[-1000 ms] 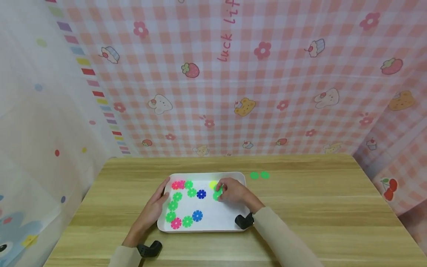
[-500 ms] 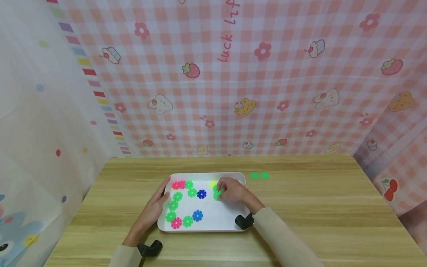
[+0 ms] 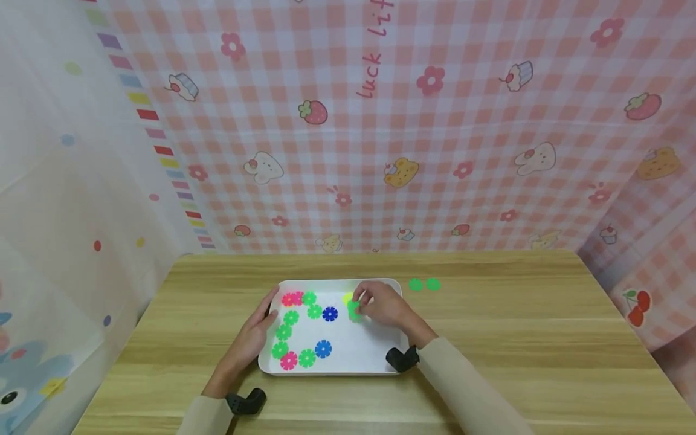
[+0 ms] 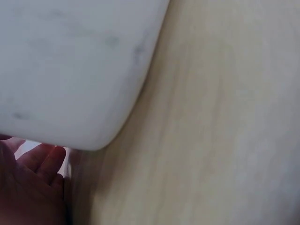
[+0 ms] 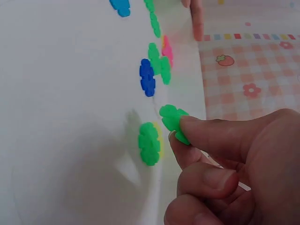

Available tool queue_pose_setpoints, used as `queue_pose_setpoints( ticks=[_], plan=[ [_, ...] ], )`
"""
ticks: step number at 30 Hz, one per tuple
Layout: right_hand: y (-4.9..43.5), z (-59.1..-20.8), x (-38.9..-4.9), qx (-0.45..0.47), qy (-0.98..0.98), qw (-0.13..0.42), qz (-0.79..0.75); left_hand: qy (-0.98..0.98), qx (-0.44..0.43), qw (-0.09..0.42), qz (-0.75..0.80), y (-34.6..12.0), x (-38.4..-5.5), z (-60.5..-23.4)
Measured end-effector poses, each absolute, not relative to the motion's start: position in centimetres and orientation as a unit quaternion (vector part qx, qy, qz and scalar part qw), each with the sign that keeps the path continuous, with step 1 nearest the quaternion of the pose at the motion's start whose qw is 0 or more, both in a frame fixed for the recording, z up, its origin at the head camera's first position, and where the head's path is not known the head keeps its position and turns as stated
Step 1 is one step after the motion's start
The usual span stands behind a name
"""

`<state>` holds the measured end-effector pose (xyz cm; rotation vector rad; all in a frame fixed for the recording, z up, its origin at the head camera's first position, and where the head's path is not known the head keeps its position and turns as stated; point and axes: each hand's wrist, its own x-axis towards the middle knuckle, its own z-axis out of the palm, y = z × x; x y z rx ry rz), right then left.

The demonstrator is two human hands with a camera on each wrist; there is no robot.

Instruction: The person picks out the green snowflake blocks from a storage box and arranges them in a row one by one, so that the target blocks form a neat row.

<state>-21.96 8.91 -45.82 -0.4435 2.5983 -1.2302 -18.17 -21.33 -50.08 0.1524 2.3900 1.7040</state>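
Note:
My right hand (image 3: 383, 304) pinches a green snowflake disc (image 5: 171, 116) between thumb and index finger, over the right part of the white tray (image 3: 353, 353). Beneath it on the tray lies another green snowflake disc (image 5: 149, 144), partly covering a yellow disc (image 3: 348, 297). My left hand (image 3: 251, 338) grips the tray's left rim, the thumb over the edge and the fingers along the outer side. A dark blue disc (image 3: 330, 313) sits in the tray to the left of the right hand. In the left wrist view the tray hides part of the left fingers.
Green discs (image 3: 284, 332), a pink disc (image 3: 289, 360) and a lighter blue disc (image 3: 323, 348) form a curved row along the tray's left side. Two green discs (image 3: 424, 284) lie on the wooden table (image 3: 505, 338) beyond the tray's right corner. A checked cloth (image 3: 380, 133) hangs behind.
My right fingers have lifted slightly with the green snowflake disc. My left hand stays on the tray rim, and the discs in the tray keep their places.

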Motion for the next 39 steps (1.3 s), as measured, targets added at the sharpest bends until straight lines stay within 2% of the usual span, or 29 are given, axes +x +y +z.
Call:
queue_pose_setpoints(
  ticks=[9,24,39],
  plan=[
    [10.3,-44.9,-21.8,-0.139,0.878,0.088,-0.449,0.813,0.051,0.098,0.572,-21.4,-18.2,-50.2],
    [15.5,-44.3,-21.9,-0.083,0.863,0.085,-0.491,0.812,0.04,0.1,0.573,-21.3,-18.2,-50.2],
    [21.9,-45.1,-22.6,-0.031,0.864,0.022,-0.503,0.811,0.045,0.1,0.575,-21.3,-18.2,-50.1]
  ],
)
